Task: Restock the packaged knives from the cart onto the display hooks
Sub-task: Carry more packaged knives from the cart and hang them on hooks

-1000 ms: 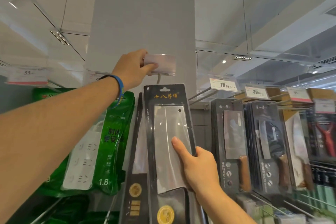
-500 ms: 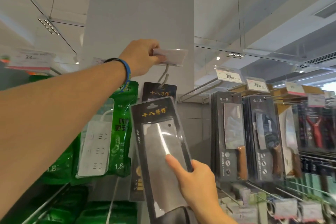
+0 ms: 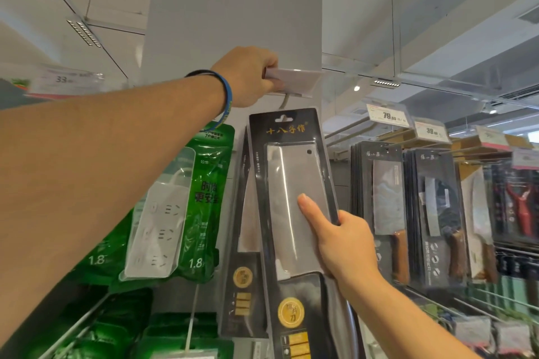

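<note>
- Gripping the packaged knife [image 3: 287,172] at its right edge, the right hand [image 3: 347,245] is seen with the thumb [image 3: 313,213] laid flat over the clear blister and the other fingers curled round behind the card. The hold is taken low on the pack, judged so that the top is left free for hanging.
- The pack is held upright with a slight tilt. Its hang hole is brought up just beneath the wire hook [image 3: 284,102], which drops from under the price tag holder [image 3: 294,81]. Whether the wire has entered the hole cannot be told.
- The near end of the price tag holder is clasped by the left hand [image 3: 250,76], with the fingers closed over it. It is judged to be lifted so that the hook's tip is not blocked. A blue wristband [image 3: 227,96] is worn on that wrist.
- A second pack of the same knife [image 3: 246,242] hangs directly behind and is partly covered by the held one, so the matching hook is judged to have been chosen.
- Green power strip packs [image 3: 180,213] are hung to the left, and other knife packs [image 3: 385,207] in rows to the right.
- The cart is not in view.
</note>
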{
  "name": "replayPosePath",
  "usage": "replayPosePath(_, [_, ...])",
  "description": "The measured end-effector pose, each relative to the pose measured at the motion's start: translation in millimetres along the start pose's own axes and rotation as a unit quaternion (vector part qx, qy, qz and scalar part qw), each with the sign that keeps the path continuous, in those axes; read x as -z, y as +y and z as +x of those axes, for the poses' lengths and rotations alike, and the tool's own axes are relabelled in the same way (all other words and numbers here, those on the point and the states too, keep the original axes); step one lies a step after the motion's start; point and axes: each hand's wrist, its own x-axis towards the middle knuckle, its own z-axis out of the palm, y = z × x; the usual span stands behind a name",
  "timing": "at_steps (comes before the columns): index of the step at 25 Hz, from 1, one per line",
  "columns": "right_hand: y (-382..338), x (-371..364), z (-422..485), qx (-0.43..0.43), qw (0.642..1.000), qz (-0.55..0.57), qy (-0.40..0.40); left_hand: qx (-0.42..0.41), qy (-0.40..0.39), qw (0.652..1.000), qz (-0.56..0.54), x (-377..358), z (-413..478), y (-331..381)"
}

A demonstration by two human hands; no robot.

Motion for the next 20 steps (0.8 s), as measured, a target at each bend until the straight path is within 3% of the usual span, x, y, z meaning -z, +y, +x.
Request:
replayPosePath(10, [-3.0, -5.7, -4.7, 0.004, 1.000, 0.017, 0.001, 0.002, -0.050, 0.998, 0.042, 11.3, -2.5, 9.4])
replayPosePath(15, [30.5, -19.9, -36.3, -0.018, 0.994, -0.098, -0.044, 0.012, -0.067, 0.996, 0.049, 15.0, -3.4, 13.9])
replayPosePath(17, [38.9, -20.1, -42.7, -0.038, 0.997, -0.052, -0.034, 0.011, -0.062, 0.997, 0.046, 12.5, -3.4, 12.8])
replayPosePath(20, [23.8, -11.4, -27.8, -0.003, 0.999, 0.005, 0.033, 0.007, -0.062, 0.997, 0.039, 10.1, -2.5, 10.3])
